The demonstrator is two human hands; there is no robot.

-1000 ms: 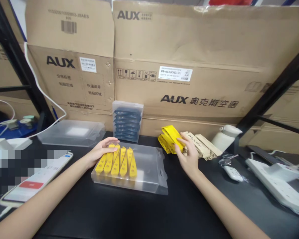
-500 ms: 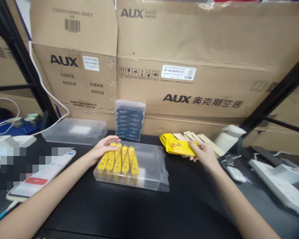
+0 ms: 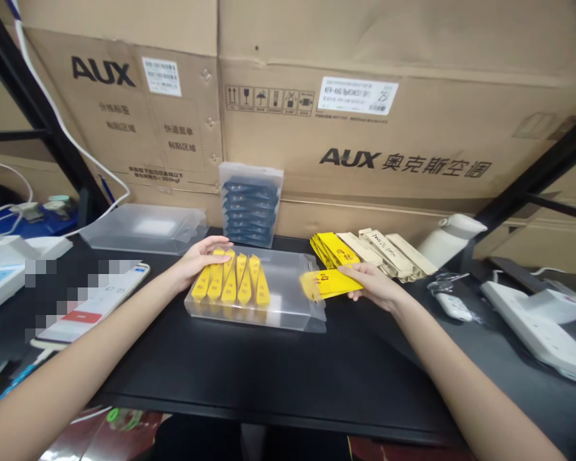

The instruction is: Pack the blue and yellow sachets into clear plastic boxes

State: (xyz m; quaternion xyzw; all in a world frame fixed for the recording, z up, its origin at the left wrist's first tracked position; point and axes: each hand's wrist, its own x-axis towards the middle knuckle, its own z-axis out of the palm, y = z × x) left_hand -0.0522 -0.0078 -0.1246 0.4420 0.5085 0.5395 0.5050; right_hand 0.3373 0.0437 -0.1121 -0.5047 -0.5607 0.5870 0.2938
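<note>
A clear plastic box point(image 3: 288, 282) lies on the black table, its flapped open end toward the right. Several yellow packets point(image 3: 229, 282) stand in a row in its left half. My left hand point(image 3: 196, 259) grips the left end of the box, thumb over the tops of the packets. Between the thumb and fingers of my right hand point(image 3: 372, 283) is another yellow packet point(image 3: 333, 282), its far end blurred at the open end of the box. Behind that hand lie a pile of yellow packets point(image 3: 327, 248) and several beige packets point(image 3: 388, 251).
A clear box of dark blue packets point(image 3: 250, 208) stands against the cardboard point(image 3: 413, 128). Another clear box point(image 3: 144, 227) lies back left. A phone point(image 3: 93, 307) is at left; a white bottle point(image 3: 454, 237) and a power strip point(image 3: 537, 326) are at right.
My right hand has moved left, carrying the yellow packet from beside the pile to the box's open end. My left hand keeps its grip on the box. The view has tilted down.
</note>
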